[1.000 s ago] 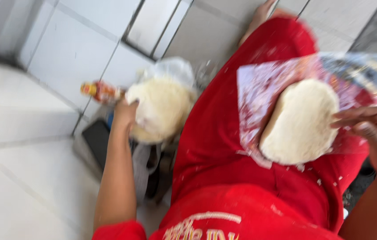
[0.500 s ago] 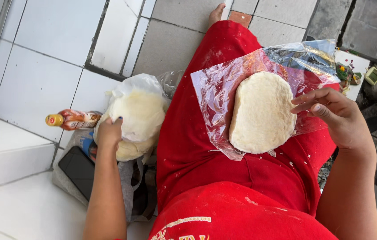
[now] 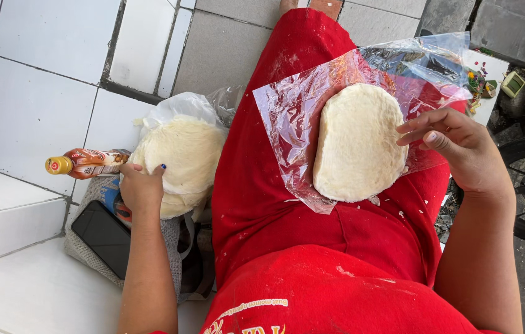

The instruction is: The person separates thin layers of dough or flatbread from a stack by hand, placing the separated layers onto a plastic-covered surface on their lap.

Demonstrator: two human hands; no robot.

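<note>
Two pale dough pieces show. One flattened oval disc of white dough (image 3: 359, 143) lies on one crinkled clear plastic sheet (image 3: 287, 117) spread over the person's red-clad lap (image 3: 256, 185). The right hand (image 3: 457, 148) rests at the sheet's right edge, fingers loosely curled and touching the disc's rim, clamped on nothing. The left hand (image 3: 142, 188) presses, fingers bent, on one large mound of white dough in a clear bag (image 3: 182, 154) on the tiled step. Beside it lie one orange sauce bottle (image 3: 86, 163) and one black phone (image 3: 103, 237).
</note>
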